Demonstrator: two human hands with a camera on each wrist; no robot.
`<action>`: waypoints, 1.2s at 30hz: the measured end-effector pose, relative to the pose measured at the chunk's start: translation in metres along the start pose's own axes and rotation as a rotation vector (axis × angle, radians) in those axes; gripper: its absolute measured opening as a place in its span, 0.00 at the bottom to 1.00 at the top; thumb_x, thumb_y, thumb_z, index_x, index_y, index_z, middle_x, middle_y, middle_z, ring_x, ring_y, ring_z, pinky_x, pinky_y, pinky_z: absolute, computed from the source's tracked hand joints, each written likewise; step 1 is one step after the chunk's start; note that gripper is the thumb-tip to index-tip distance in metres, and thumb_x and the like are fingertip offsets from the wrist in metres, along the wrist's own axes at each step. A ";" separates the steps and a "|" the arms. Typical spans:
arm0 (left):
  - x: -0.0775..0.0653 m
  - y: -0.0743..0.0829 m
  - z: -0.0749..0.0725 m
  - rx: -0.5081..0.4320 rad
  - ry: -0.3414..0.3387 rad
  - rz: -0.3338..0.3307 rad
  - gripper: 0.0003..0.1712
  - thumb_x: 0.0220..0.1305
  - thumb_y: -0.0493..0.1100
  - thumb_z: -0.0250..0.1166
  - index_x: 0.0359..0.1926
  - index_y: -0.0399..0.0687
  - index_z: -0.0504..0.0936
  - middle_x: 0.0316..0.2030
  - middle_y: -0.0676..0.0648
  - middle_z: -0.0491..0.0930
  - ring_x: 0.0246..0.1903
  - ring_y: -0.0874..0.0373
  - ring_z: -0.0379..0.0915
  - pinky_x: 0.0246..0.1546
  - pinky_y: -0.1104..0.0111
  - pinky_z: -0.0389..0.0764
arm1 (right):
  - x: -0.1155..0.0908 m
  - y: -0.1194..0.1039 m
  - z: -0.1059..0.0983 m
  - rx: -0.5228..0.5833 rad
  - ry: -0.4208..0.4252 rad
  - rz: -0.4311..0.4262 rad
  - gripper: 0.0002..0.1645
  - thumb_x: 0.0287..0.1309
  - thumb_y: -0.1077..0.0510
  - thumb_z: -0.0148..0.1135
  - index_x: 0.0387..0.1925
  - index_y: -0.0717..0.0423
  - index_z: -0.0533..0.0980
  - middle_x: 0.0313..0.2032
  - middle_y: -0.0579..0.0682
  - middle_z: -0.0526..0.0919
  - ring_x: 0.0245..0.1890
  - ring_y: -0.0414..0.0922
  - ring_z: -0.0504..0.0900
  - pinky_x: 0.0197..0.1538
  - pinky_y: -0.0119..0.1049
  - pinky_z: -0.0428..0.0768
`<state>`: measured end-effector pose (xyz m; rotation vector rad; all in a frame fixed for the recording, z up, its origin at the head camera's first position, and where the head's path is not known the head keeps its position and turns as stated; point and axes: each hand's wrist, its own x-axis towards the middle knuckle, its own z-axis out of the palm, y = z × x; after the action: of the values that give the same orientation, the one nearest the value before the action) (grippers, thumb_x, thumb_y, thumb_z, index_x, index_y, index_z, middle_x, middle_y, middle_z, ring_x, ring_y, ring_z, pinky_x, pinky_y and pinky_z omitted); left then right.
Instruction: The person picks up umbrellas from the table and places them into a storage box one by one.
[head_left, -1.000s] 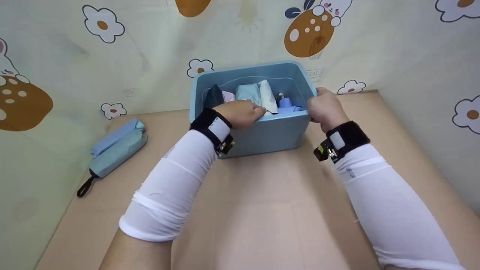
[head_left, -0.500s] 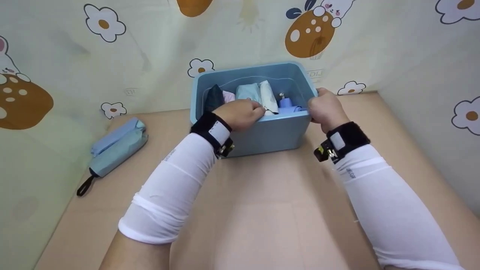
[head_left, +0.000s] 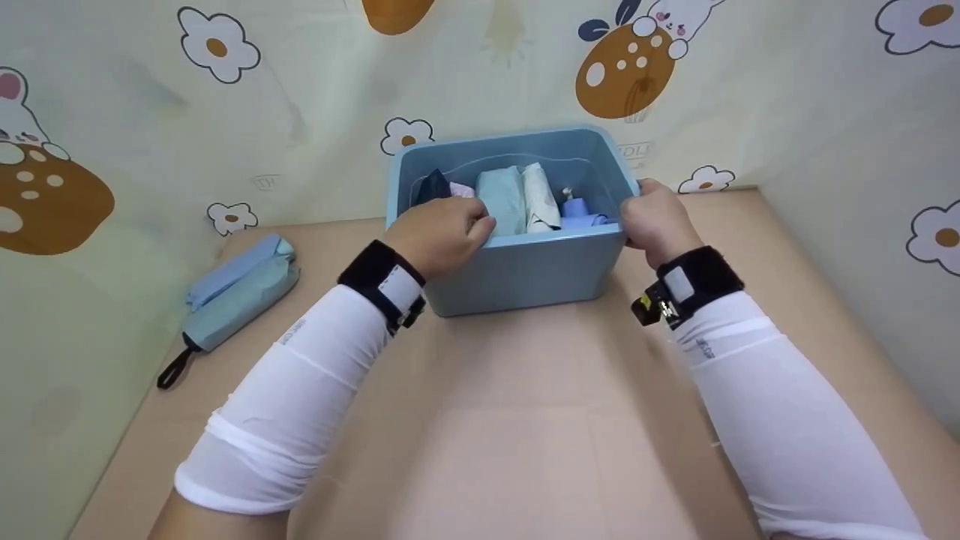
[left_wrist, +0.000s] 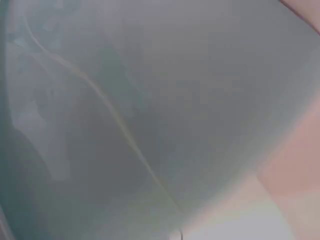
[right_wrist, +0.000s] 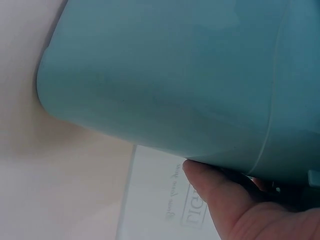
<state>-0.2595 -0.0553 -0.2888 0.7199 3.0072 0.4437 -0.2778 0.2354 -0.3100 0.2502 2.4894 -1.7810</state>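
Observation:
A blue plastic storage bin [head_left: 517,277] stands against the back curtain. My right hand [head_left: 660,221] grips its right end at the rim; in the right wrist view the thumb [right_wrist: 220,187] presses against the bin's wall. My left hand [head_left: 442,232] reaches over the front rim at the left, its fingertips hidden inside, so I cannot tell whether they hold something. Standing in the bin are a dark bundle [head_left: 433,186], a pink one [head_left: 461,190], a pale teal one [head_left: 501,196], a white one [head_left: 540,196] and a periwinkle one [head_left: 581,215].
On the left of the tan tabletop [head_left: 495,435] lie a folded teal umbrella [head_left: 244,304] with a black wrist loop and a periwinkle folded bundle [head_left: 232,270] alongside it. The patterned curtain [head_left: 315,112] rises close behind the bin.
My left hand has shifted left along the bin's front rim, uncovering more of the pale teal bundle. My right hand keeps its grip, and the bin stands where it was.

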 end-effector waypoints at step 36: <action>-0.134 -0.235 0.023 -0.021 -0.052 -0.604 0.53 0.76 0.66 0.52 0.80 0.29 0.49 0.76 0.16 0.47 0.73 0.14 0.41 0.71 0.26 0.52 | 0.003 0.001 0.001 -0.016 -0.001 0.032 0.41 0.64 0.69 0.38 0.80 0.66 0.53 0.80 0.66 0.58 0.78 0.64 0.62 0.73 0.62 0.71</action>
<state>-0.2413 -0.3099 -0.3823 -0.1876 2.9516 0.4098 -0.2805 0.2353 -0.3112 0.2860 2.4834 -1.7487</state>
